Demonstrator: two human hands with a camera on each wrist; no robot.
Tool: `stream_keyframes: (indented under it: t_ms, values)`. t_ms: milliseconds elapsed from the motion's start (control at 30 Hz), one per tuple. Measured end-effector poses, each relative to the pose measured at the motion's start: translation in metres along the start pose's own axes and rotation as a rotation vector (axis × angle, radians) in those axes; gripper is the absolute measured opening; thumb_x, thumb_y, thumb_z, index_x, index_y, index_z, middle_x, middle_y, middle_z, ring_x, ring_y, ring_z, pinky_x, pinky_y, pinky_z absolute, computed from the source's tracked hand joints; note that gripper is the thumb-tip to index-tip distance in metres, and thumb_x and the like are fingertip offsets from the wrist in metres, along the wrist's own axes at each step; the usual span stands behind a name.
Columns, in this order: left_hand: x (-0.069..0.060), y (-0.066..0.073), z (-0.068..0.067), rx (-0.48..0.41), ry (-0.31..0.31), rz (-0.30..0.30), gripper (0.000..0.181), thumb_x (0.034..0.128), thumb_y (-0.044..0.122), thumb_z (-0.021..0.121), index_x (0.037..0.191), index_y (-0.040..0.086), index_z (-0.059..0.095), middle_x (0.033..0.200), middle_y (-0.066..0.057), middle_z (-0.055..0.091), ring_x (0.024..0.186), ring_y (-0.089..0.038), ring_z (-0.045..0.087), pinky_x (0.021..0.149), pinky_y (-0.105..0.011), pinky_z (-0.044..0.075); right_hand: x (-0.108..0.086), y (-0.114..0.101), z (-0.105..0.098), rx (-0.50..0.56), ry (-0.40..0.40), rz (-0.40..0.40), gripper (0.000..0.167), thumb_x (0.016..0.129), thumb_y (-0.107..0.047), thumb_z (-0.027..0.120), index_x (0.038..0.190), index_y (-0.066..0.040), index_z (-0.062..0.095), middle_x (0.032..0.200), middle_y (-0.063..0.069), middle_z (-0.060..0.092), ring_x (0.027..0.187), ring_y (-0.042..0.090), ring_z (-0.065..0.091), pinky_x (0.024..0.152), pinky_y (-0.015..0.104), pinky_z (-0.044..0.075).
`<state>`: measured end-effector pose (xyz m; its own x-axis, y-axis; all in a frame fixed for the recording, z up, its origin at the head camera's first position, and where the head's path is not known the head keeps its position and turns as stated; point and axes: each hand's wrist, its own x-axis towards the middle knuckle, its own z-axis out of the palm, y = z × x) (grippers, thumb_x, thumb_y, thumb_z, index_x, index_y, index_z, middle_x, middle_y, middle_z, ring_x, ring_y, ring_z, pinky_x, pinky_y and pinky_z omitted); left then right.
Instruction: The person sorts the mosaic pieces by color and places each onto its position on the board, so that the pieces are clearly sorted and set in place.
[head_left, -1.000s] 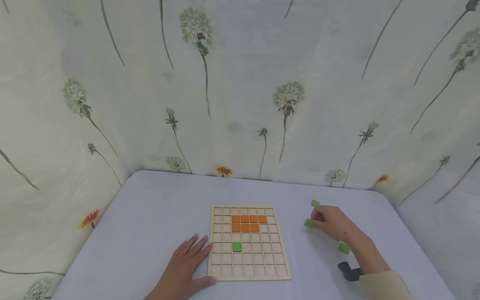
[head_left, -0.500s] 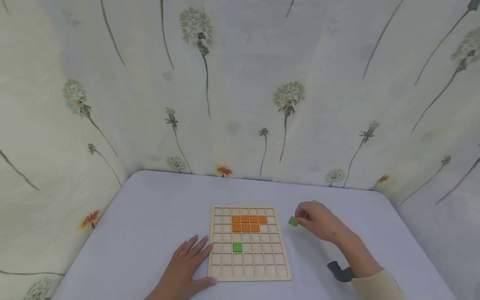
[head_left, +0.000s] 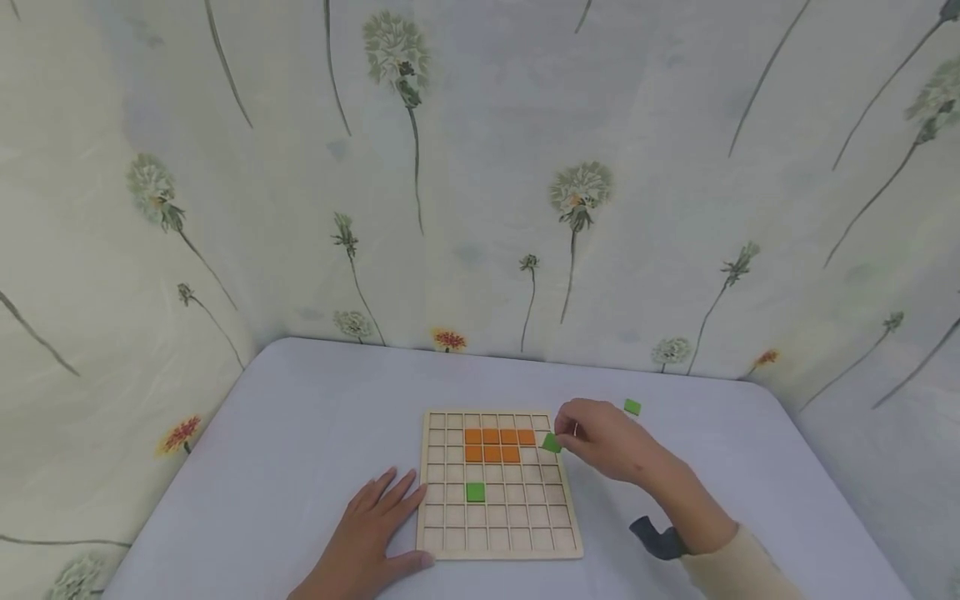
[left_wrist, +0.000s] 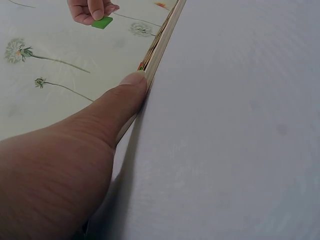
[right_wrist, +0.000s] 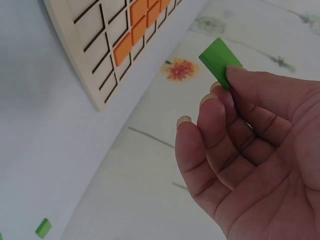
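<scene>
A square wooden grid board [head_left: 525,517] lies on the table, with two rows of orange tiles [head_left: 491,437] in its upper part and one green tile [head_left: 476,492] lower down. My left hand [head_left: 363,533] rests at the board's left side, fingers spread and touching its edge; its thumb [left_wrist: 117,100] lies against the board in the left wrist view. Between thumb and fingers my right hand [head_left: 611,442] pinches another green tile [right_wrist: 220,62], held tilted over the board's right edge. The other right fingers are loosely bent.
A loose green tile [head_left: 632,407] lies right of the board, behind the right hand. In the right wrist view, a loose green tile [right_wrist: 43,228] shows low at the left. A dark strap piece [head_left: 657,540] hangs by the right wrist. Flowered cloth [head_left: 480,167] rises behind the table.
My right hand has moved left with the pinched green tile, from the table's right side to the board's right edge. The left hand has stayed in place.
</scene>
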<state>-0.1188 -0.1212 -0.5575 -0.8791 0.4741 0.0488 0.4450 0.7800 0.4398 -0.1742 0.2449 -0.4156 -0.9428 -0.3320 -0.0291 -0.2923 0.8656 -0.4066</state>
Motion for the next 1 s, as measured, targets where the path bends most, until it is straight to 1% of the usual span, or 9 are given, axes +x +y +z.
stream_keyframes:
  t_ms: [200,400,533,733,900,1000]
  values:
    - [0.000,0.000,-0.002,-0.004,-0.001,0.000,0.096,0.0844,0.079,0.064,0.160,0.022,0.046,0.170,0.003,0.032,0.159,-0.030,0.018,0.126,-0.057,0.017,0.006,-0.012,0.007,0.009,-0.025,-0.089,0.013,0.097,-0.011,0.074,0.092,-0.020,0.067,0.083,-0.014,0.060,0.075,0.009,0.055,0.063,0.027,0.051]
    - [0.000,-0.001,-0.002,-0.007,-0.003,-0.002,0.096,0.0846,0.079,0.063,0.160,0.022,0.046,0.170,0.003,0.032,0.159,-0.030,0.018,0.126,-0.057,0.017,0.012,-0.023,0.021,0.003,-0.065,-0.159,0.012,0.098,-0.010,0.073,0.093,-0.020,0.067,0.085,-0.016,0.060,0.075,0.007,0.056,0.064,0.027,0.052]
    - [0.000,-0.001,-0.001,-0.012,-0.003,0.002,0.096,0.0850,0.080,0.062,0.160,0.023,0.046,0.170,0.004,0.032,0.159,-0.029,0.017,0.127,-0.056,0.017,0.017,-0.028,0.034,-0.019,-0.085,-0.175,0.012,0.099,-0.012,0.072,0.093,-0.021,0.067,0.085,-0.017,0.059,0.075,0.006,0.056,0.065,0.027,0.052]
    - [0.000,-0.001,-0.001,-0.016,-0.006,0.004,0.097,0.0852,0.082,0.060,0.160,0.023,0.046,0.170,0.005,0.031,0.159,-0.028,0.017,0.127,-0.055,0.016,0.025,-0.028,0.057,-0.047,-0.108,-0.205,0.010,0.098,-0.012,0.074,0.094,-0.019,0.069,0.085,-0.016,0.060,0.076,0.004,0.055,0.068,0.026,0.052]
    - [0.000,0.000,-0.001,-0.013,-0.017,-0.010,0.099,0.0835,0.084,0.059,0.160,0.022,0.046,0.170,0.004,0.032,0.159,-0.028,0.017,0.127,-0.056,0.016,0.029,-0.028,0.072,-0.038,-0.134,-0.177,0.011,0.097,-0.012,0.074,0.093,-0.020,0.070,0.085,-0.017,0.061,0.077,0.003,0.056,0.072,0.027,0.055]
    - [0.000,0.000,-0.001,-0.010,-0.019,-0.014,0.099,0.0834,0.084,0.059,0.160,0.022,0.046,0.170,0.004,0.032,0.159,-0.029,0.017,0.127,-0.056,0.016,0.030,-0.028,0.077,-0.034,-0.138,-0.166,0.012,0.097,-0.011,0.074,0.091,-0.020,0.069,0.083,-0.016,0.060,0.076,0.004,0.056,0.071,0.028,0.054]
